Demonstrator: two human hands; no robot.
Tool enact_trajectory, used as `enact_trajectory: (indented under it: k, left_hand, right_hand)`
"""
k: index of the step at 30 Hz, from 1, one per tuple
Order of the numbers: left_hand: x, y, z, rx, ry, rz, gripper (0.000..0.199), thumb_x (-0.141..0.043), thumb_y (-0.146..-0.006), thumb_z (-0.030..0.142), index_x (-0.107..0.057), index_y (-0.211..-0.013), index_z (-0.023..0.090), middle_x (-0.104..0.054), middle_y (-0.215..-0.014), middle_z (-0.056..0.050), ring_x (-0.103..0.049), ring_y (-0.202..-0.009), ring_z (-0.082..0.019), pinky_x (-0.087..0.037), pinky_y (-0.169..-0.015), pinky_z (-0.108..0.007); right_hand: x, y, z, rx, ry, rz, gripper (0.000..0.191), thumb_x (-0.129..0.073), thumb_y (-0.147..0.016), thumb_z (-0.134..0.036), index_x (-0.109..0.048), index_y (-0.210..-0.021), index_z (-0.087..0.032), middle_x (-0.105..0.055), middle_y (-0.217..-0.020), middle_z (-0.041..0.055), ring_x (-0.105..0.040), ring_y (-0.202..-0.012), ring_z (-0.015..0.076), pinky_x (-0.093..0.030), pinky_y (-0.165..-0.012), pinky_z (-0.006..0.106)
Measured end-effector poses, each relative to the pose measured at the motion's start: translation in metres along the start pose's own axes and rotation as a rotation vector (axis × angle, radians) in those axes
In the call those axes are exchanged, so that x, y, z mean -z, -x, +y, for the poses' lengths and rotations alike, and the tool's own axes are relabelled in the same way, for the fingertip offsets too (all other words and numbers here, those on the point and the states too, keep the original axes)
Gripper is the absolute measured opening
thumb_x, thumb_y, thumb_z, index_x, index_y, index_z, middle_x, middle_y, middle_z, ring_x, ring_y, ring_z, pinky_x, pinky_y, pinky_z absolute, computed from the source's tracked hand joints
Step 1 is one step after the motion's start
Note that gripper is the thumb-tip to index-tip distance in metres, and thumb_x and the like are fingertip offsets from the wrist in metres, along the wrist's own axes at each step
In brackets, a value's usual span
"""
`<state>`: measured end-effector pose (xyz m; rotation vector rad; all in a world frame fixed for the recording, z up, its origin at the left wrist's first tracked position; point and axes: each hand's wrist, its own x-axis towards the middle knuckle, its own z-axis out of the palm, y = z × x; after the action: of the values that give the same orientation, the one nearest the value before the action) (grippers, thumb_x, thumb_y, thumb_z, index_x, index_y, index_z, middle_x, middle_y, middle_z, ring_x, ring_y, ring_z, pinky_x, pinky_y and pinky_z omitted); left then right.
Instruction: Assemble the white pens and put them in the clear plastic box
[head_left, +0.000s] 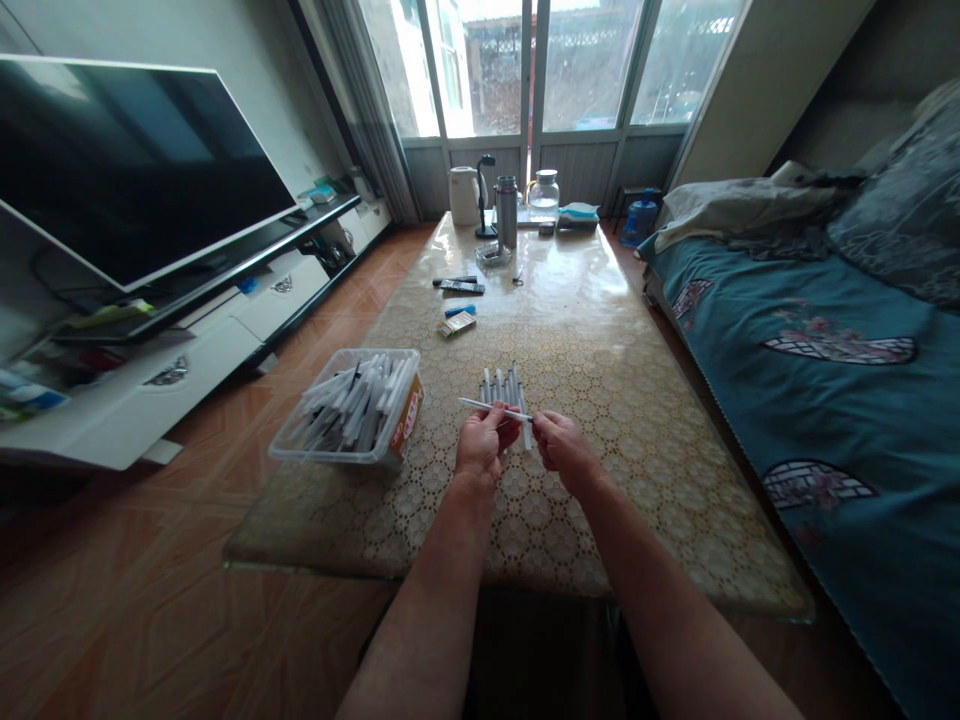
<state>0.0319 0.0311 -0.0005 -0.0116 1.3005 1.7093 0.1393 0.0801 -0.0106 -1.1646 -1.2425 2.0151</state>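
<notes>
Across my two hands lies a slim white pen point(474, 403), its dark end to the right. My left hand point(482, 440) is closed around the middle of its barrel. The fingers of my right hand point(559, 440) pinch the dark end; whether that is a separate cap I cannot tell. Just beyond my hands, several similar pens point(513, 382) lie side by side on the table, partly hidden by my fingers. To the left stands a clear plastic tub point(281, 447) heaped with loose white and grey pens point(356, 400).
A patterned cover lies on the long table point(600, 370). Farther back are a small box point(457, 324), remotes point(459, 287), a glass ashtray point(493, 256), a thermos point(506, 215), a kettle point(463, 196) and a glass jug point(545, 193). A bed point(825, 400) stands at the right.
</notes>
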Motion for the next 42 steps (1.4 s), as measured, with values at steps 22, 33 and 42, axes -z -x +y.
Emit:
enact_trajectory:
  k: [22, 33, 42]
  left_hand:
    - [-0.0010, -0.0010, -0.0019, -0.023, 0.011, 0.023, 0.008, -0.060, -0.081, 0.018, -0.059, -0.075, 0.013, -0.068, -0.071, -0.004, -0.061, -0.052, -0.010, -0.048, -0.054, -0.022]
    - [-0.0008, -0.0009, -0.0015, -0.049, 0.001, 0.022, 0.007, -0.061, -0.080, 0.020, -0.059, -0.076, 0.014, -0.068, -0.072, -0.004, -0.059, -0.052, -0.010, -0.047, -0.055, -0.023]
    - [-0.0002, 0.0013, 0.0000, -0.059, -0.003, 0.006, 0.015, -0.067, -0.076, 0.026, -0.058, -0.075, 0.014, -0.068, -0.073, -0.004, -0.060, -0.056, -0.010, -0.047, -0.058, -0.023]
  right_hand:
    - [-0.0017, -0.0041, 0.0063, 0.027, 0.061, -0.003, 0.033, -0.052, -0.079, -0.049, -0.044, -0.066, -0.020, -0.033, -0.045, -0.0092, -0.024, -0.032, 0.0038, -0.017, -0.031, 0.018]
    - [-0.0042, -0.0046, 0.0050, 0.003, 0.004, 0.007, 0.035, -0.050, -0.079, -0.050, -0.045, -0.065, -0.018, -0.036, -0.047, -0.0076, -0.024, -0.033, 0.0034, -0.016, -0.032, 0.018]
    - [-0.0062, -0.0028, 0.0033, -0.029, -0.080, -0.005, 0.030, -0.053, -0.077, -0.048, -0.048, -0.078, -0.019, -0.047, -0.057, -0.0067, -0.026, -0.033, 0.0028, -0.014, -0.032, 0.018]
